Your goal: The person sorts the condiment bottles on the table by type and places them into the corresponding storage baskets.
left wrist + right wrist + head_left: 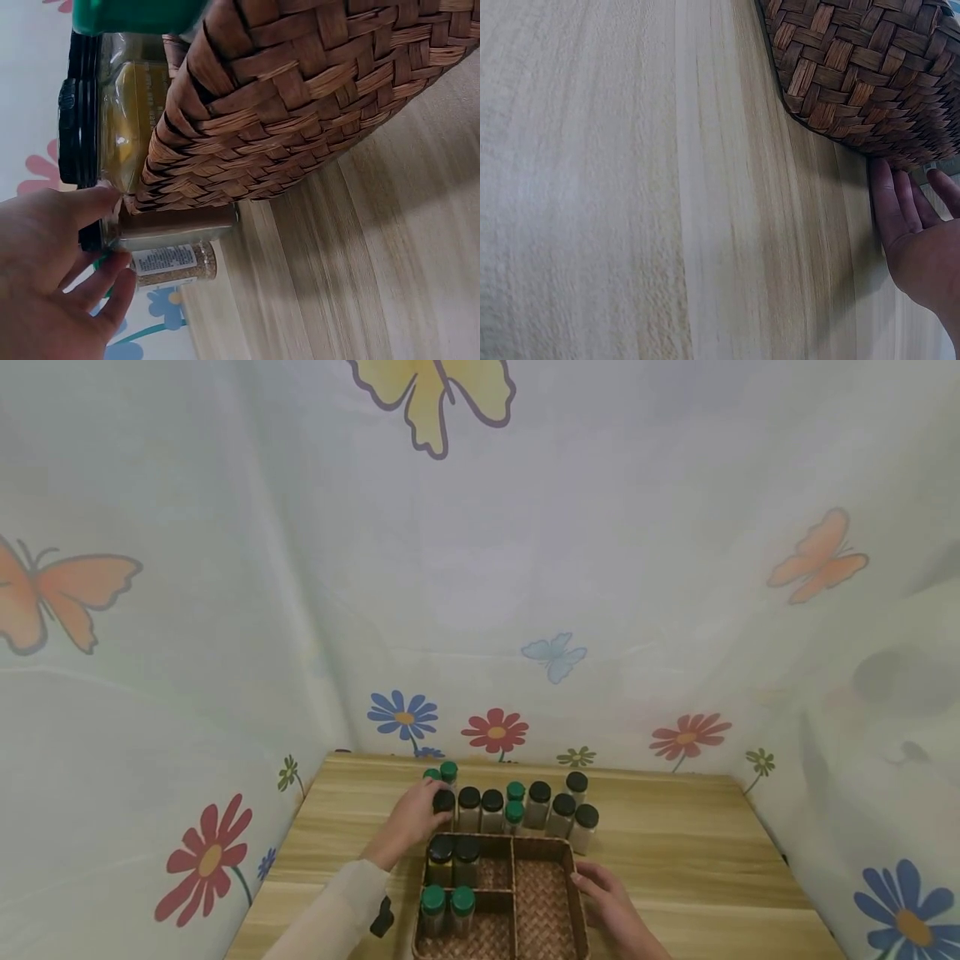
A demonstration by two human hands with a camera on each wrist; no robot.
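My left hand [413, 815] pinches a black-lidded spice jar [444, 803] just behind the back left corner of a woven basket [551, 900]. In the left wrist view, thumb and fingers of the left hand [56, 262] lie around the jar's neck, and its brownish body [180, 227] shows below. My right hand [611, 906] rests against the basket's right wall, fingers fairly straight. The right wrist view has those fingers [889, 199] at the wall's lower edge. Inside the basket, two black-lidded jars [453, 852] stand in the back left compartment and two green-lidded jars [447, 902] in the front left.
Behind the basket stands a row of several black-lidded jars [539, 806], with green-lidded jars [514, 802] among them. More green-lidded jars [448, 771] are beyond my left hand. The wooden table [675, 827] ends at a flower-printed curtain [637, 610].
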